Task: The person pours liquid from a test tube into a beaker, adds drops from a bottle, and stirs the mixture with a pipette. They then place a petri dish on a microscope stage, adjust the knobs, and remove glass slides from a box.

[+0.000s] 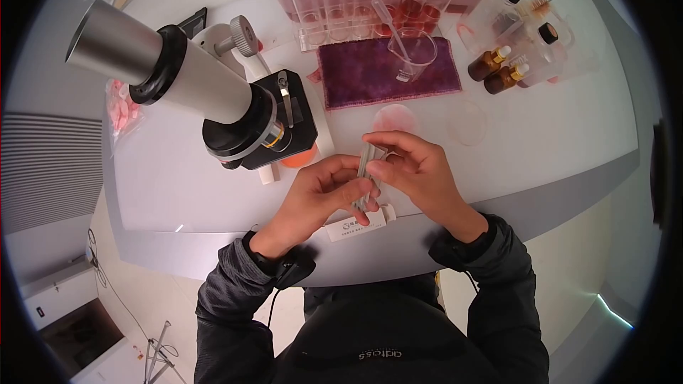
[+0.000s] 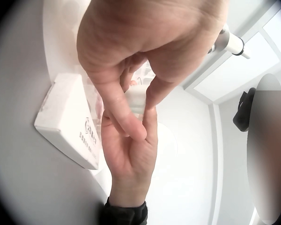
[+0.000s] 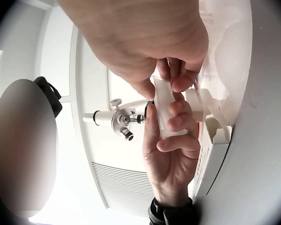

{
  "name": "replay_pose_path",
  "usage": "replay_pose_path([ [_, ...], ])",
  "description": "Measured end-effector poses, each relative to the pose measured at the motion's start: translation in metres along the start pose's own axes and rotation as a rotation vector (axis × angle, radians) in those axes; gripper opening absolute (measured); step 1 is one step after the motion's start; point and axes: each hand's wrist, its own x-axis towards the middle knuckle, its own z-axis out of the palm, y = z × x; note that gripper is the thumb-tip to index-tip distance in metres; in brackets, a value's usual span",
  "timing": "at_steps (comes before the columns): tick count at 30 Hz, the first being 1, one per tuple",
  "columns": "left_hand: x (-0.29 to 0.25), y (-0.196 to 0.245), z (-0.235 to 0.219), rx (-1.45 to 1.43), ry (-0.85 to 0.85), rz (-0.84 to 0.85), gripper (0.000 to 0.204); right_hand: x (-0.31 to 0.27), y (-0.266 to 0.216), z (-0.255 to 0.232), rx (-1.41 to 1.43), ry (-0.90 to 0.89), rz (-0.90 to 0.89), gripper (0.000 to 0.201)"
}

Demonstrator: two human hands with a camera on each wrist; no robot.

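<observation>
Both hands hold a stack of thin clear glass slides (image 1: pixel 365 171) above the table's front edge. The left hand (image 1: pixel 316 195) grips the lower part of the stack between thumb and fingers. At its upper end the right hand (image 1: pixel 420 171) pinches it with the thumb and fingers. In the right wrist view the slides (image 3: pixel 165 108) look frosted, with the left hand (image 3: pixel 171 159) curled round them. Below the hands lies a white printed box (image 1: pixel 350 229); its flap stands open in the right wrist view.
A microscope (image 1: pixel 213 89) stands at the left. Behind the hands are a purple cloth (image 1: pixel 356 78) with a beaker (image 1: pixel 420 64) and pipette, a rack of tubes (image 1: pixel 331 7), and a pink round dish (image 1: pixel 395 119). Brown dropper bottles (image 1: pixel 485 66) stand at the right.
</observation>
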Motion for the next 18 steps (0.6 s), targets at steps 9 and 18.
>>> replay_pose_path([
  [9, 0.0006, -0.0021, 0.0006, 0.027, 0.013, 0.018, 0.029, 0.0005, 0.0021, -0.0022, -0.044, -0.016, -0.008, 0.036],
  [18, 0.0008, -0.0001, 0.0003, 0.021, 0.007, 0.01, 0.031, 0.0003, -0.0002, 0.0008, -0.039, 0.014, -0.026, 0.036],
])
